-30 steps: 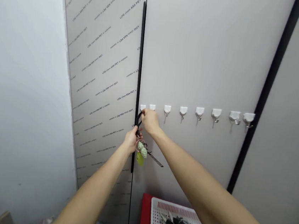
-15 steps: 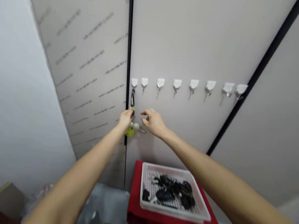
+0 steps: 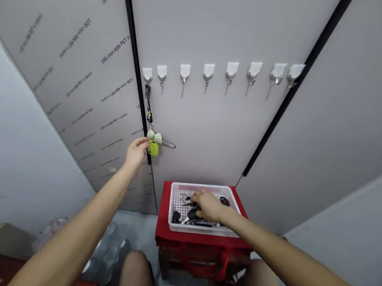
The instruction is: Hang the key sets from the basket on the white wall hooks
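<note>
Keyring [image 3: 155,137] hung, my freed right hand [image 3: 208,205] has dropped into the basket [image 3: 185,228]; left hand [image 3: 136,152] at the keyring; both grips unclear.

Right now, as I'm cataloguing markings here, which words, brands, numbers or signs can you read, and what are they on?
"chem ASA PET in": repeated diagonally on the left panel; the word before it looks like "LOG" or "LOO", and any word after "in" is unreadable.
Thin strip on the hanging bunch: marks too small to read.
Dark key fobs in the white basket: nothing legible.
</note>
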`<act>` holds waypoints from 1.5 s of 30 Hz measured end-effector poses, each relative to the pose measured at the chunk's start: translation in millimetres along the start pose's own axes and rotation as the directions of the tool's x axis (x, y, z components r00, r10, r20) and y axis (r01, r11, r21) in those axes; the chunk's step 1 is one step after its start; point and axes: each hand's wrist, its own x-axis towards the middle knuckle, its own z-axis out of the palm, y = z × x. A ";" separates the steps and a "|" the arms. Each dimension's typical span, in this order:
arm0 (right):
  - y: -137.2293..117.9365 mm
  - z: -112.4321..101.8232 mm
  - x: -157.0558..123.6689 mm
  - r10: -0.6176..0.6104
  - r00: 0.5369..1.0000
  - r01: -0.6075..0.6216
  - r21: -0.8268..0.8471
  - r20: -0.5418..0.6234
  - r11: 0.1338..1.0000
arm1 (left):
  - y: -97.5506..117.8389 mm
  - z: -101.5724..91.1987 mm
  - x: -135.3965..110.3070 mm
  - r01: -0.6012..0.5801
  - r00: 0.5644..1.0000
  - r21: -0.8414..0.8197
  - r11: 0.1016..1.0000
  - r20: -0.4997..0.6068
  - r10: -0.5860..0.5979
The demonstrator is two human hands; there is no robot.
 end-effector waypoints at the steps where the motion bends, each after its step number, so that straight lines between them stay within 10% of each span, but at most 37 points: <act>1: -0.2 2.8 -1.7 -0.001 1.000 0.001 -0.037 -0.011 0.999 | -9.5 2.1 -9.2 0.002 1.000 0.037 0.999 0.024 -0.003; 6: 0.8 6.6 -4.9 0.010 0.998 -0.017 -0.114 -0.059 0.993 | -60.7 16.9 -56.0 0.027 0.957 0.206 0.978 0.276 -0.085; 10: 12.4 0.5 -7.5 0.063 0.988 -0.062 0.006 -0.143 0.998 | -88.2 29.1 -82.9 -0.112 0.819 0.377 0.920 0.559 -0.129; 20: 41.4 -12.1 -18.8 0.352 0.899 -0.262 0.325 -0.261 0.909 | -99.7 58.9 -110.7 -0.633 0.593 0.625 0.456 0.771 -0.234; 27: 51.7 -4.7 -28.8 0.380 0.905 -0.314 0.302 -0.190 0.900 | -102.0 75.9 -111.1 -0.680 0.592 0.653 0.333 0.757 -0.277; 45: 54.2 5.6 -39.6 0.394 0.910 -0.289 0.482 -0.131 0.827 | -102.0 85.8 -120.3 -0.555 0.667 0.720 0.417 0.684 -0.294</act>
